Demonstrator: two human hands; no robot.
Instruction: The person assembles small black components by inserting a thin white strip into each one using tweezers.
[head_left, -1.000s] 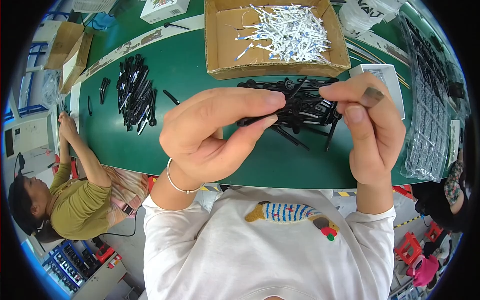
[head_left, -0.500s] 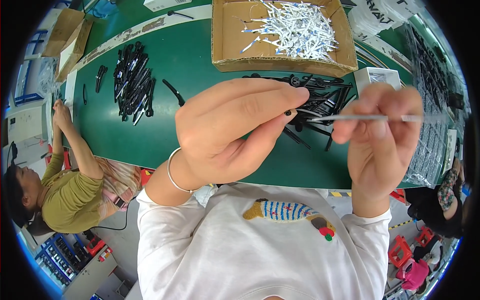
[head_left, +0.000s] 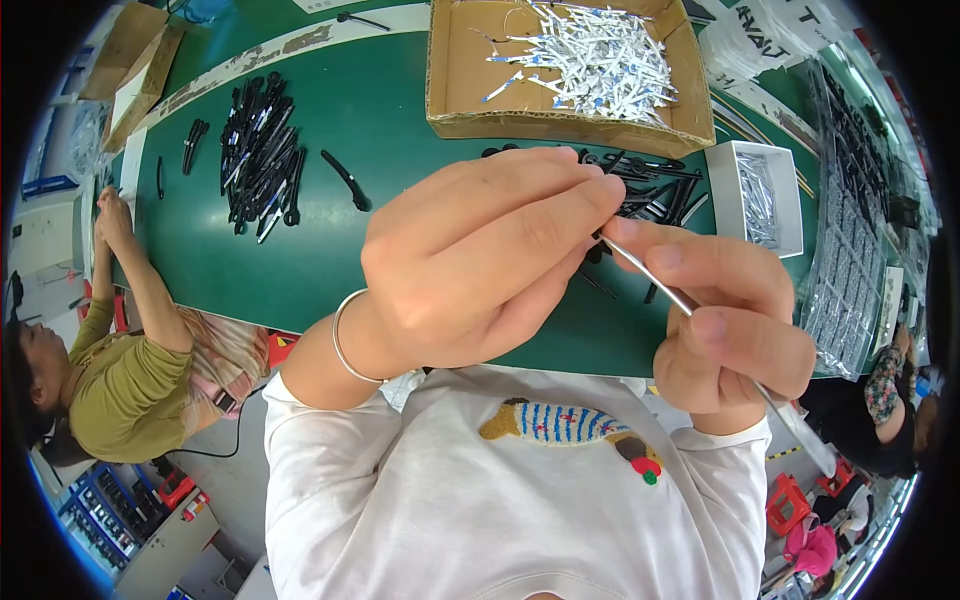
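Observation:
My left hand (head_left: 480,255) is closed in a pinch around a small black piece (head_left: 598,235), most of it hidden by the fingers. My right hand (head_left: 735,320) grips a slim, shiny metal tool (head_left: 672,291) between thumb and fingers. Its narrow tip meets the black piece at my left fingertips, while the flatter far end slants down past my right palm. Behind both hands lies a pile of black, strip-like plastic parts (head_left: 660,185), partly covered by my fingers.
Beyond the hands is a cardboard box (head_left: 560,126) of white strips. A small white box (head_left: 728,205) holds thin metallic pieces. More black parts (head_left: 262,150) are heaped on the green table (head_left: 300,270) at left. A person (head_left: 130,380) sits left; clear plastic trays (head_left: 850,260) stand right.
My right hand has swung left and down, bringing the tool's tip to the black piece and tilting the tool from level to slanted. My left hand stays nearly in place, still pinching.

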